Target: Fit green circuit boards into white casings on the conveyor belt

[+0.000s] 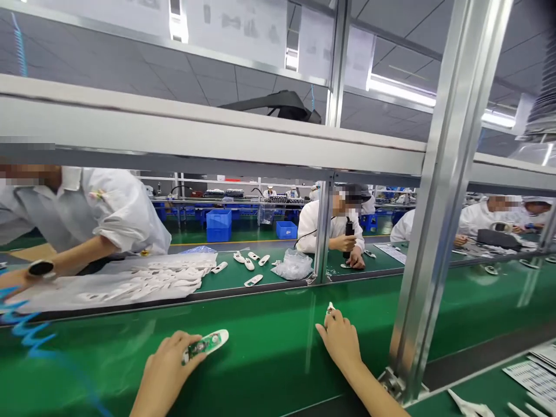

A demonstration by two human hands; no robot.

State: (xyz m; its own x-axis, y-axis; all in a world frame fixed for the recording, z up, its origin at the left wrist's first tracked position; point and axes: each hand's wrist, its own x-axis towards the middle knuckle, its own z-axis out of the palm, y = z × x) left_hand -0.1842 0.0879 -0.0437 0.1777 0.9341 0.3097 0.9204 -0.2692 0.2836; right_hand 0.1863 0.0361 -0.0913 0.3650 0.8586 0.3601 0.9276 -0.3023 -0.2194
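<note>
My left hand [167,368] rests on the green conveyor belt [278,341] and grips a white plastic device shell [217,339] with a green circuit board [202,346] showing in it. My right hand [341,341] sits on the same belt, to the right. Its fingertips pinch a small white part [330,308], too small to identify. Both hands are near the belt's lower half, well apart from each other.
An aluminium upright [447,174] stands right of my right hand. Beyond the belt, co-workers handle white parts on a green bench. A blue coiled air hose [30,330] lies at left, printed sheets [532,376] at lower right, blue crates [218,226] behind.
</note>
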